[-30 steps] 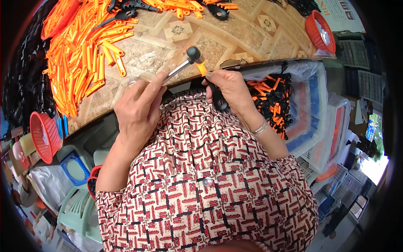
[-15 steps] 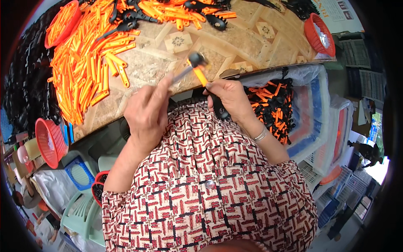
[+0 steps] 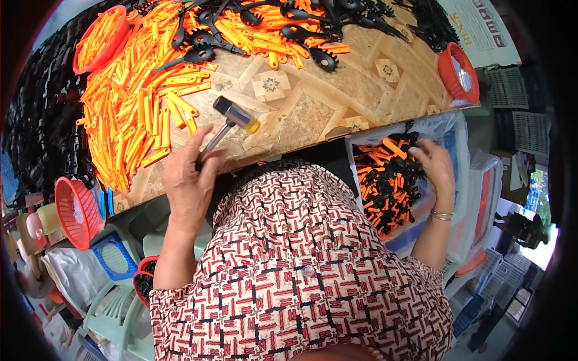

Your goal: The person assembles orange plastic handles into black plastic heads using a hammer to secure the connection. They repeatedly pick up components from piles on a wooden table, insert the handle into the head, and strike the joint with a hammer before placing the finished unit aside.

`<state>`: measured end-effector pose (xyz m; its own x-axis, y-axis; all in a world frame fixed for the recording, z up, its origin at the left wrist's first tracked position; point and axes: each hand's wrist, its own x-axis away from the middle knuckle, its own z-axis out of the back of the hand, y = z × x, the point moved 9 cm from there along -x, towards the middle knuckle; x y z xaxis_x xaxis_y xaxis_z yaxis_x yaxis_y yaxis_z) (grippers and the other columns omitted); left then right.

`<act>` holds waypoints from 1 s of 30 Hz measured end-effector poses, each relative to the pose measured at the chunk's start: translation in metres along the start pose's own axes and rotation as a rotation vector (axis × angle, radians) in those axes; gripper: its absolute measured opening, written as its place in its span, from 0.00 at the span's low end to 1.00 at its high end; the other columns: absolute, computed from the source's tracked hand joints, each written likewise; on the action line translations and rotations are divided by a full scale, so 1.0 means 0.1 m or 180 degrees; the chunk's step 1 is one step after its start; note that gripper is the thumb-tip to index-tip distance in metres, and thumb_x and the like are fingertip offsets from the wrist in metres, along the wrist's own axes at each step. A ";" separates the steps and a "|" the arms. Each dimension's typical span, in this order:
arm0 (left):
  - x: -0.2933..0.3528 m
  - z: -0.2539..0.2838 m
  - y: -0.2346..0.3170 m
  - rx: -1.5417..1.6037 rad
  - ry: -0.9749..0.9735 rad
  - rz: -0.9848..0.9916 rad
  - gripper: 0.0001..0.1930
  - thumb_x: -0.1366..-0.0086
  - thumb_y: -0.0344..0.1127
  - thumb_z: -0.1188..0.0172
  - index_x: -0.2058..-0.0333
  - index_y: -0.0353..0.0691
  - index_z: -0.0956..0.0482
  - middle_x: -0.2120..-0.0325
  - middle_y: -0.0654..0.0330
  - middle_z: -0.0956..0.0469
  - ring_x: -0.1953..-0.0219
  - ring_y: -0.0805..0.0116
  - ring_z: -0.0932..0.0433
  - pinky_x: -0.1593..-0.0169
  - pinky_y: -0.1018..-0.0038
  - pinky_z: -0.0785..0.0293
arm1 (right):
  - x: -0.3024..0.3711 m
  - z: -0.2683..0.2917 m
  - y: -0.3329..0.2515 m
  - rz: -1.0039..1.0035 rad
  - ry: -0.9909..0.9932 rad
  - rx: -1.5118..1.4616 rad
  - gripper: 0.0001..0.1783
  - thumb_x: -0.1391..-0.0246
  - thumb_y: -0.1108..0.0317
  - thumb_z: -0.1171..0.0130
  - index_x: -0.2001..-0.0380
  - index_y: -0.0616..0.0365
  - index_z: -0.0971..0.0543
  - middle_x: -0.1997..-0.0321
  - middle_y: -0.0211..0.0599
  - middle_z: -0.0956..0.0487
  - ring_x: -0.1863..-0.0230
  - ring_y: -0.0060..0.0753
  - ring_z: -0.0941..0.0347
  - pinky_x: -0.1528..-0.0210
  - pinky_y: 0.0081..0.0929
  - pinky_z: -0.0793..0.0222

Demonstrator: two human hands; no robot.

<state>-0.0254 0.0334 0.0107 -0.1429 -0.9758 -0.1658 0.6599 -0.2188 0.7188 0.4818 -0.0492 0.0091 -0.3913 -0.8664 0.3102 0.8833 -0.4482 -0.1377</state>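
Your left hand [image 3: 188, 180] grips the hammer [image 3: 232, 118] over the table [image 3: 313, 102]; your right hand [image 3: 435, 165], fingers loose, reaches into the bin [image 3: 460, 141] of parts [image 3: 385, 180].

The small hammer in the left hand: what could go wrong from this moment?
1. The left hand holds the hammer only by the handle end, its head resting on the table; it might slip or tip.
2. The orange plastic pieces lie close beside it and could be knocked off the edge.
3. The right hand reaches into the bin of assembled pieces, away from the hammer, so attention may be divided.
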 end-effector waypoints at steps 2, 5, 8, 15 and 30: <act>-0.10 0.07 0.00 -0.0339 0.0162 -0.0103 0.20 0.42 0.27 0.30 0.49 0.44 0.15 0.69 0.57 0.14 0.70 0.63 0.18 0.62 0.69 0.24 | -0.06 0.26 -0.06 0.0439 0.1235 0.0579 0.27 0.43 0.53 0.31 0.45 0.57 0.19 0.52 0.52 0.16 0.48 0.53 0.20 0.46 0.41 0.27; -0.08 0.03 -0.05 -0.0319 0.0447 -0.0378 0.16 0.44 0.29 0.29 0.54 0.45 0.13 0.73 0.59 0.17 0.72 0.61 0.20 0.65 0.67 0.25 | -0.28 0.39 -0.93 0.1744 0.1553 -0.0267 0.46 0.53 0.46 0.26 0.33 0.52 0.29 0.31 0.52 0.30 0.32 0.55 0.33 0.33 0.44 0.36; -0.09 -0.06 0.05 -0.0993 0.0227 -0.0598 0.15 0.44 0.32 0.28 0.56 0.45 0.14 0.76 0.59 0.19 0.74 0.59 0.22 0.68 0.65 0.27 | -0.55 0.27 -2.03 0.2688 0.1869 0.0014 0.63 0.65 0.36 0.22 0.26 0.43 0.39 0.20 0.47 0.46 0.21 0.57 0.51 0.25 0.54 0.46; 0.00 -0.11 0.24 -0.1571 0.0647 -0.0954 0.15 0.44 0.32 0.27 0.57 0.46 0.14 0.77 0.61 0.24 0.74 0.60 0.26 0.68 0.65 0.32 | -1.30 0.11 -2.88 0.2779 0.1641 -0.0223 0.60 0.63 0.40 0.23 0.26 0.40 0.38 0.29 0.40 0.36 0.29 0.53 0.44 0.29 0.54 0.42; 0.11 -0.16 0.56 -0.1750 0.0779 -0.1155 0.16 0.46 0.32 0.27 0.57 0.47 0.15 0.78 0.62 0.29 0.73 0.62 0.27 0.66 0.65 0.35 | -1.46 1.29 -2.72 0.2946 0.2428 -0.3414 0.27 0.51 0.61 0.30 0.47 0.52 0.22 0.48 0.35 0.27 0.49 0.43 0.29 0.48 0.45 0.31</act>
<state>0.0220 0.0108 0.0385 -0.2970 -0.7981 -0.5242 0.8885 -0.4321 0.1544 0.3320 0.2273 0.1229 -0.1728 -0.6692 -0.7227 0.4266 0.6105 -0.6673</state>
